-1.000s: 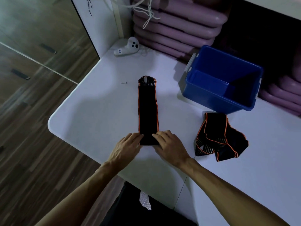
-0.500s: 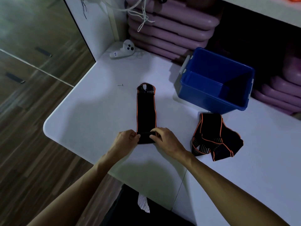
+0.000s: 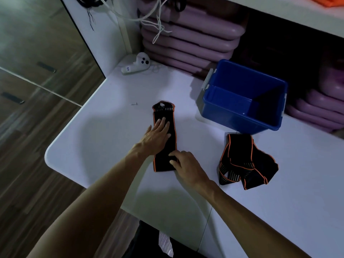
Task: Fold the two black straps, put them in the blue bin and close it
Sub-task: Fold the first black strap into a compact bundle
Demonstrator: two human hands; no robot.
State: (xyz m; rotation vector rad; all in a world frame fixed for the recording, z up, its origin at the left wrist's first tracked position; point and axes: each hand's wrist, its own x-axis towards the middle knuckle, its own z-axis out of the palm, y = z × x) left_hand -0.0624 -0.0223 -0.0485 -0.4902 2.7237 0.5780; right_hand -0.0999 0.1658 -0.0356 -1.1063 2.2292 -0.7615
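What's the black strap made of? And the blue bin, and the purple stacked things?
Flat strap: looks like soft stretchy woven fabric, matte black with orange edging; the crumpled strap bends limply. Blue bin: probably hard plastic, smooth with a slight shine. Purple stacked things: smooth with rounded edges, maybe plastic or foam; I can't tell.

One head-worn view (wide-angle, edges bowed) looks forward and steeply down from above the counter (image 3: 104, 127), close over both forearms, facing the shelving behind it.
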